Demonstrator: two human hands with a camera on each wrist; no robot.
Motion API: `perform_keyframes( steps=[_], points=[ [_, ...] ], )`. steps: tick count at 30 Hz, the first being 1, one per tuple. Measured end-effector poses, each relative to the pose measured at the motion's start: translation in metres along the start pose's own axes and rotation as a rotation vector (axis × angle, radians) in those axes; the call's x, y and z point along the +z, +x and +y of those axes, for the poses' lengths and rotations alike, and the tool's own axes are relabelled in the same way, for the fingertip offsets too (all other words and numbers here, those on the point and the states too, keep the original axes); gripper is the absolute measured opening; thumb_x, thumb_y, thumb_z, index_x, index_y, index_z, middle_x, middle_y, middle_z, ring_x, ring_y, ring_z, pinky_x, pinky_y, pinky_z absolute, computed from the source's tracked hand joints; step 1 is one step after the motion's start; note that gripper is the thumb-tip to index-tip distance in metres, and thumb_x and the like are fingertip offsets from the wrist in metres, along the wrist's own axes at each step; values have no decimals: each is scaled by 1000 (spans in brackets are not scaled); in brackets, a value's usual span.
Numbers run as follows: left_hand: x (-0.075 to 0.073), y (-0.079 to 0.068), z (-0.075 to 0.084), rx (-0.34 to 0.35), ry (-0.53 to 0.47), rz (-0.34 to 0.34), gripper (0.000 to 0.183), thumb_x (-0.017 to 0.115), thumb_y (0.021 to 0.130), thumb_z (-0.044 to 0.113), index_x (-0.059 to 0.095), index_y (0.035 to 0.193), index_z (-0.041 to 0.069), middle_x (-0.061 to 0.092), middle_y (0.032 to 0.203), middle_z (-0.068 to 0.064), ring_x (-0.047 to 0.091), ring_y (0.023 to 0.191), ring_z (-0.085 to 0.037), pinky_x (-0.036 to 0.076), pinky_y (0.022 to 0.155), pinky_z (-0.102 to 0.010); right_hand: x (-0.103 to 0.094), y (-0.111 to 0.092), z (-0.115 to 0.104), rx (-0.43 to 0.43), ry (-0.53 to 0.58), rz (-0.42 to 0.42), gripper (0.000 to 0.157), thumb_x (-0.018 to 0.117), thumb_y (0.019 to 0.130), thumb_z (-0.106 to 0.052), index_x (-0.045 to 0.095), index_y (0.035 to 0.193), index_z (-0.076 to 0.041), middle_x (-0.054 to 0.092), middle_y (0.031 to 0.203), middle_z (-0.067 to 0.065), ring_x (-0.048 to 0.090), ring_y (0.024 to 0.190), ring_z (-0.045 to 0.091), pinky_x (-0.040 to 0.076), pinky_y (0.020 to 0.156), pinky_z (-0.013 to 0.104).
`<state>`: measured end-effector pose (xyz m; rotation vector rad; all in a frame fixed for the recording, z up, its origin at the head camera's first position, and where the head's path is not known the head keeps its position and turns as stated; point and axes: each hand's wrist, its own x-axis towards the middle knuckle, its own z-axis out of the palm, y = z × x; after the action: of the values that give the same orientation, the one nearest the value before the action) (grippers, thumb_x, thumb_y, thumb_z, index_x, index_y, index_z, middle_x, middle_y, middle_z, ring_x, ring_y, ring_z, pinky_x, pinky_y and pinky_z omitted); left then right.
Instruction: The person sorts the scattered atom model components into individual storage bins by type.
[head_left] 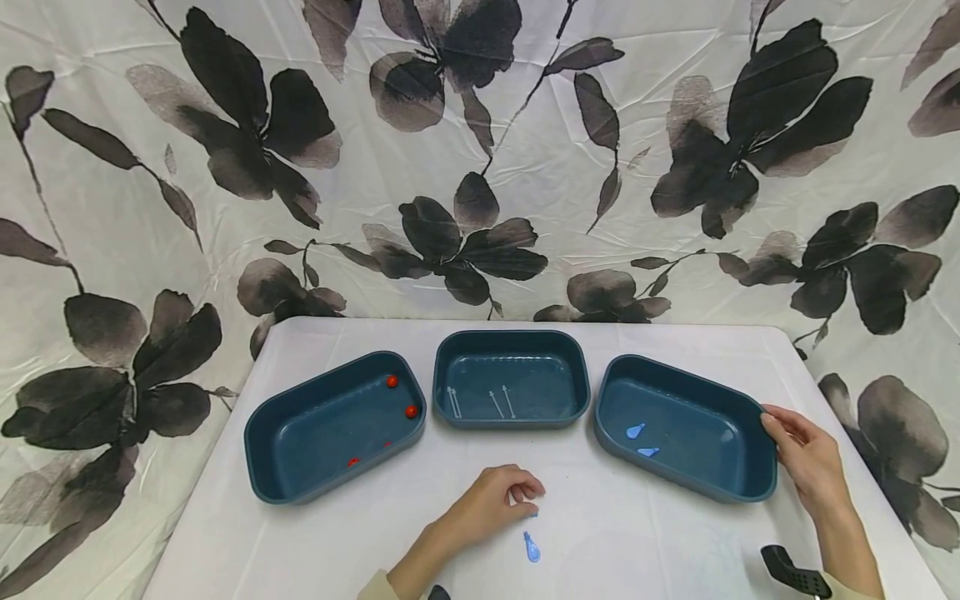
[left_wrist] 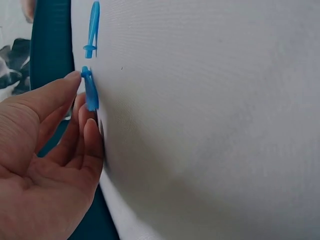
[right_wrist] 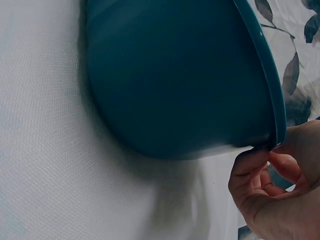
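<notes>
My left hand (head_left: pixel 491 502) is low over the middle of the table, its thumb and fingers closing around a small blue teardrop-shaped piece (left_wrist: pixel 90 89). Only a sliver of that piece shows below the fingertips in the head view. A second blue teardrop piece (head_left: pixel 532 547), with a narrow neck and small collar, lies just nearer on the white cloth. My right hand (head_left: pixel 810 454) pinches the outer rim of the right teal tray (head_left: pixel 731 492), thumb on one side and fingers on the other. Two blue pieces (head_left: pixel 635 431) lie inside that tray.
The middle teal tray (head_left: pixel 512 422) holds several thin white sticks (head_left: pixel 497 404). In the angled left teal tray (head_left: pixel 273 492) are several red pieces (head_left: pixel 411 412), two of them round. A flowered cloth (head_left: pixel 450 167) hangs behind the white-covered table (head_left: pixel 360 542).
</notes>
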<state>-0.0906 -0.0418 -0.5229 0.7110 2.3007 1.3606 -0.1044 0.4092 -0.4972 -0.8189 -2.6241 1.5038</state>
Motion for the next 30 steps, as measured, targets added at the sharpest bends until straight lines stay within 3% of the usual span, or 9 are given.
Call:
perform_keyframes(
  steps=[12, 23, 30],
  points=[
    [0, -3, -4, 23, 42, -54, 10, 78, 90, 4, 77, 100, 7, 63, 83, 13, 54, 77, 4, 52, 76, -18, -1, 0, 1, 5, 7, 3, 62, 56, 104, -47, 53, 144, -1, 55, 125, 4, 49, 89, -8, 48, 67, 7],
    [-8, -4, 2, 36, 125, -149, 12, 74, 93, 4, 76, 105, 8, 57, 81, 13, 49, 76, 3, 48, 72, -15, 0, 0, 2, -23, 7, -5, 61, 56, 104, -47, 53, 143, 0, 56, 118, -5, 50, 88, -9, 48, 67, 7],
    [-10, -4, 4, 29, 133, -119, 9, 68, 99, 6, 75, 103, 10, 58, 88, 10, 51, 82, 0, 49, 78, -18, 0, -1, 2, -36, 5, -4, 61, 56, 104, -45, 53, 142, 2, 55, 109, -15, 50, 87, -11, 50, 67, 8]
  ],
)
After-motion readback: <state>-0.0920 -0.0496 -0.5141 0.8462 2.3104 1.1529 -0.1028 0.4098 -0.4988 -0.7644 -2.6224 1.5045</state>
